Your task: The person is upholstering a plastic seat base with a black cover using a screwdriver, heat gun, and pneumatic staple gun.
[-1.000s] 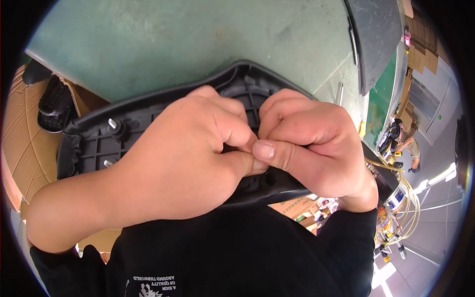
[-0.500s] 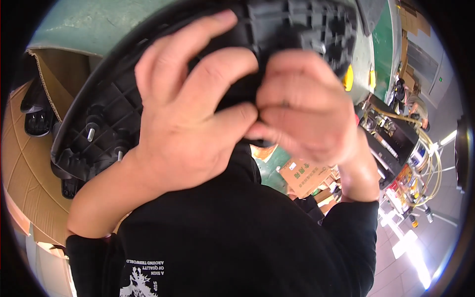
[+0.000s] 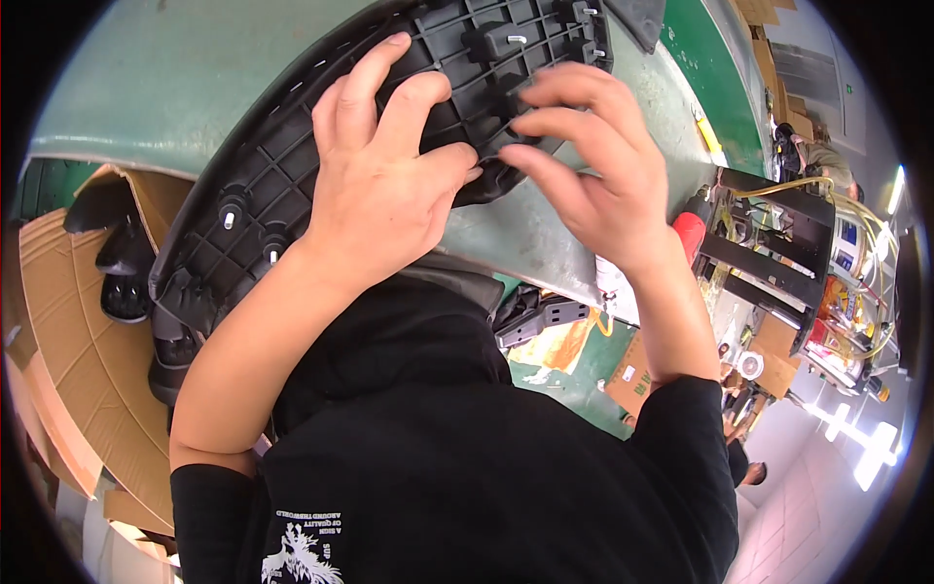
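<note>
A curved black seat base (image 3: pixel 282 161) lies ribbed side up, with metal studs (image 3: pixel 229 220) standing out of it and a soft black cover folded over its rim. My left hand (image 3: pixel 379 195) presses on it, fingers bent across the ribs and thumb near the cover's near edge. To its right, my right hand (image 3: pixel 603 165) is open, thumb and fingers apart, with nothing visible between them. Its fingertips are slightly blurred beside the base's near right edge. What lies under my left palm is hidden.
The base rests on a green workbench (image 3: pixel 146 97). A cardboard box (image 3: pixel 88 292) with black parts stands at left. Beyond my right wrist are a red tool (image 3: pixel 691 222), a yellow-handled tool (image 3: pixel 710 138) and a black rack (image 3: pixel 769 253) with hoses. Another person (image 3: pixel 822 161) is far right.
My right hand has come away from my left hand and its fingers have spread. The seat base has shifted in view, baring more ribs and studs. My left hand stays on it.
</note>
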`<state>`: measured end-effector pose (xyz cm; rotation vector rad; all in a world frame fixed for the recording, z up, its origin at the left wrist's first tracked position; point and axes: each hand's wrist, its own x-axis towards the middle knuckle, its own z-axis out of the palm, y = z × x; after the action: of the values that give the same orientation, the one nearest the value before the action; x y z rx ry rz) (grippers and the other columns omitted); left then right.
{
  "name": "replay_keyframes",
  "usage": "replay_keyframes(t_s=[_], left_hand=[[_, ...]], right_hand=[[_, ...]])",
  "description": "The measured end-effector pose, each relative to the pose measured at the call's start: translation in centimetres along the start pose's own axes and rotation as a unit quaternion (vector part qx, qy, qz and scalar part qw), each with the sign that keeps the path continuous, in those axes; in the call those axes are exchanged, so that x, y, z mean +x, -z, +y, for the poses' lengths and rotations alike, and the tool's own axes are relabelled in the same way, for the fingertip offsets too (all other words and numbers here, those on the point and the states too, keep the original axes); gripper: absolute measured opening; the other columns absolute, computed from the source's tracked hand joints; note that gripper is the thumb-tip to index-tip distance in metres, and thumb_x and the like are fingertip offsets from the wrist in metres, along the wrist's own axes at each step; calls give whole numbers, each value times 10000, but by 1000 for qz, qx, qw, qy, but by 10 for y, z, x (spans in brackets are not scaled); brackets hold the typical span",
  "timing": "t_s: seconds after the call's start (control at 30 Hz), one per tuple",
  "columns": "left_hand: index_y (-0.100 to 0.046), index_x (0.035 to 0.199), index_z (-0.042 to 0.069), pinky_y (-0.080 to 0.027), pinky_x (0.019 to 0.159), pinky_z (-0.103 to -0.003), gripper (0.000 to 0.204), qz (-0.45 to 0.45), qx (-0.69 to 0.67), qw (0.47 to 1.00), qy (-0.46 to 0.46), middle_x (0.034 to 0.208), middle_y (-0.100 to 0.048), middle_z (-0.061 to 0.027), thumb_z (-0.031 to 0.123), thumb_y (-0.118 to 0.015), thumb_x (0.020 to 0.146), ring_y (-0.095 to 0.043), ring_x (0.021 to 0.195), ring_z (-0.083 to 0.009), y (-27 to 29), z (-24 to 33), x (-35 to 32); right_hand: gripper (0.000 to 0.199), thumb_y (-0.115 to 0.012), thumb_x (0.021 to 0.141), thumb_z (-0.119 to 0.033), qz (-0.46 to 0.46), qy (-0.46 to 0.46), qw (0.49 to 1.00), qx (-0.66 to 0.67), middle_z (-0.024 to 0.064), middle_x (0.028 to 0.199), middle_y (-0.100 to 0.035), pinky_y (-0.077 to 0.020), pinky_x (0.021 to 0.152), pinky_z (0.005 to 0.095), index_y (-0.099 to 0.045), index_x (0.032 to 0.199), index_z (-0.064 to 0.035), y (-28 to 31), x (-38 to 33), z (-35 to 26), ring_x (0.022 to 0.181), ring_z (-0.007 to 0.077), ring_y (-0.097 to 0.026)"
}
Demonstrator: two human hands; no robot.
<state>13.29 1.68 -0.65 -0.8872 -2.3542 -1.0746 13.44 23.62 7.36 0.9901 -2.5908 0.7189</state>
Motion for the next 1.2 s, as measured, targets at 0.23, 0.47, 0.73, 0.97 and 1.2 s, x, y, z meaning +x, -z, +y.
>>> replay_keyframes(t_s=[0.23,0.47,0.73,0.97,1.2], left_hand=[[-774,908,104,-324,1168,-539,138,-52,-109,992,36,1288,-576,-121,98,-851,793,-400,1452,-446,14,-16,20],[-740,929,81,-310,1208,-515,91,-92,-177,975,99,1335,-578,-118,96,-815,880,-347,1523,-436,24,-23,25],[-712,1041,57,-412,1113,-337,73,-97,-349,877,317,1217,-685,-46,129,-704,1035,-574,1300,-213,48,-60,65],[-710,1006,30,-486,908,-243,110,-110,-519,729,432,1019,-702,19,116,-668,1061,-626,958,-71,62,-80,88],[-751,867,118,-347,1091,-493,126,-42,-65,997,13,1256,-586,-88,145,-846,788,-506,1310,-361,0,-15,24]], right_hand=[[271,-838,810,22,42,-164,985,36,96,1099,-700,-574,817,366,-730,1050,-41,9,-41,-15,981,287,-696],[258,-819,836,16,49,-186,980,46,108,1139,-693,-579,833,367,-729,1072,-35,14,-50,-8,1010,292,-699],[236,-789,888,2,77,-283,954,67,130,1195,-695,-562,898,361,-725,1112,-35,25,-59,-1,1082,299,-692],[261,-784,890,-5,78,-275,958,2,135,1197,-686,-562,880,360,-712,1140,-29,23,-72,-4,1043,291,-686],[614,-856,850,-179,-108,-520,823,-200,236,1130,-657,-547,885,513,-573,1359,16,27,-146,-34,1052,440,-665]])
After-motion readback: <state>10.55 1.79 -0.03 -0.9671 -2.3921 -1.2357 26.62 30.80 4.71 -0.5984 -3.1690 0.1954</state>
